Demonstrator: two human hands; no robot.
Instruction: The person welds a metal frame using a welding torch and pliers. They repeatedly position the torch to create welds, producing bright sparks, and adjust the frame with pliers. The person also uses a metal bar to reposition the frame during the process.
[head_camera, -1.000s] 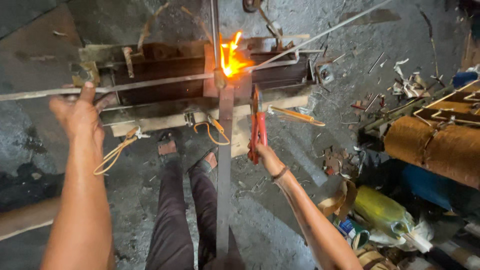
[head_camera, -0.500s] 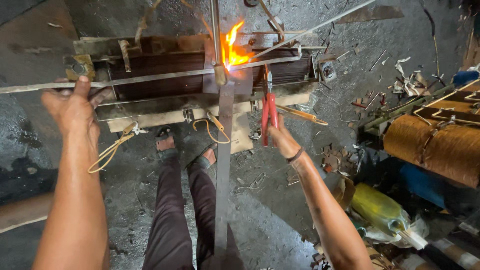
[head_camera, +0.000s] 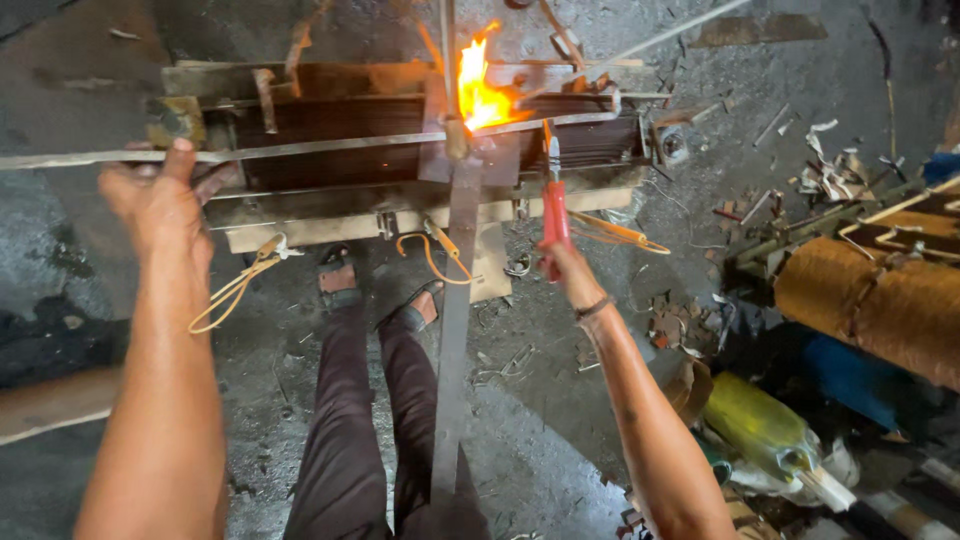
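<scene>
My left hand (head_camera: 158, 205) grips a long flat metal strip (head_camera: 300, 148) that runs across a dark laminated block (head_camera: 350, 130). My right hand (head_camera: 565, 262) holds red-handled pliers (head_camera: 553, 205), their jaws raised to the strip just right of an orange flame (head_camera: 478, 90) burning on top of the block. A second metal bar (head_camera: 455, 330) hangs down from the strip between my legs.
My feet in sandals (head_camera: 340, 280) rest under the block on a dark gritty floor. A brown copper-wire coil (head_camera: 880, 300) lies at right, a yellow-green bottle (head_camera: 755, 430) below it, metal scraps (head_camera: 830, 175) behind. Yellow cords (head_camera: 240, 285) hang from the block.
My right hand has raised the pliers from below the block up to the strip beside the flame. My left hand has shifted along the strip. The flame flickers.
</scene>
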